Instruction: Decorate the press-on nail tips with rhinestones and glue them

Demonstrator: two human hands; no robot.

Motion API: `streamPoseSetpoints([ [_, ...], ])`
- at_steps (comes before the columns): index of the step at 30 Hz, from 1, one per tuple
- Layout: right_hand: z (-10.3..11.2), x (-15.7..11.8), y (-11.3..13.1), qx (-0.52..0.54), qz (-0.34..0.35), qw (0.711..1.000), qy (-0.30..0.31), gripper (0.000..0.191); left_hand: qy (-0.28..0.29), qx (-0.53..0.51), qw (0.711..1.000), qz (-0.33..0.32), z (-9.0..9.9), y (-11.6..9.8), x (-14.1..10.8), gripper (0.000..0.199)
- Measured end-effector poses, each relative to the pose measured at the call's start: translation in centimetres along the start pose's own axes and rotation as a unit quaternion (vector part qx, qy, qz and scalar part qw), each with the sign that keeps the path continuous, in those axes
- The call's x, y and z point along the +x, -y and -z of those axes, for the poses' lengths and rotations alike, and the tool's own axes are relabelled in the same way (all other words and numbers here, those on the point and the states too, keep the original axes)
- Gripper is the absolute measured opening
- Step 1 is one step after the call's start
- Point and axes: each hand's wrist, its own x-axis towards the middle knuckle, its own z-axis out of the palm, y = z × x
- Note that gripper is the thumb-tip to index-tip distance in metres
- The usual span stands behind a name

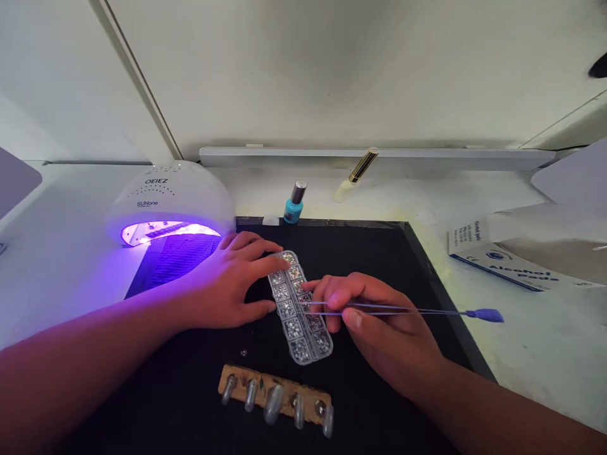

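At a black mat (190,392) on a white tabletop (521,341), a person is working with both hands over a clear compartment case (303,363) of small glittering pieces; the left hand (232,275) is lying with its fingers spread and clenching nothing, the fingertips touching the case's far left edge; the right hand (386,316) is grasping purple tweezers (484,315) between thumb and fingers, the two prongs pointing over the middle compartments; whether their tips are touching the contents, an onlooker cannot tell; the case is resting at a tilt between the two sets of fingers; on the near side of both, a brown strip (263,395) is carrying five silvery nail tips (274,404); a tiny bead (243,352) is sitting below the left thumb; behind the left fingers, a white SUNone lamp (175,189) is glowing violet; beyond those fingertips, a blue polish bottle (293,208) is standing near the mat's far edge, a gold-capped bottle (351,183) farther off; to the right of the right fingers, an open Alcohol Pads box (502,262) is lying on the tabletop.
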Motion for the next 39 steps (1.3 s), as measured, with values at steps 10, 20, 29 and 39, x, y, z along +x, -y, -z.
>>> streamPoseSetpoints([
  [10, -0.2, -1.2, 2.2, -0.12, 0.062, 0.991, -0.017, 0.009, -0.008, -0.036, 0.996, -0.078, 0.2, -0.4, -0.7, 0.029],
  [20, 0.3, -1.2, 1.4, -0.186, 0.054, 0.975, 0.113, 0.007, -0.024, -0.035, 0.988, -0.147, 0.3, -0.1, -1.0, 0.017],
  [29, -0.4, -1.2, 1.7, -0.113, 0.038, 0.991, 0.06, 0.01, -0.057, 0.034, 0.977, -0.203, 0.6, -1.0, -1.4, 0.019],
  [39, -1.7, -0.1, 3.3, -0.097, 0.08, 0.986, 0.106, 0.011, -0.064, 0.029, 0.978, -0.198, 0.3, -1.1, -1.5, 0.022],
])
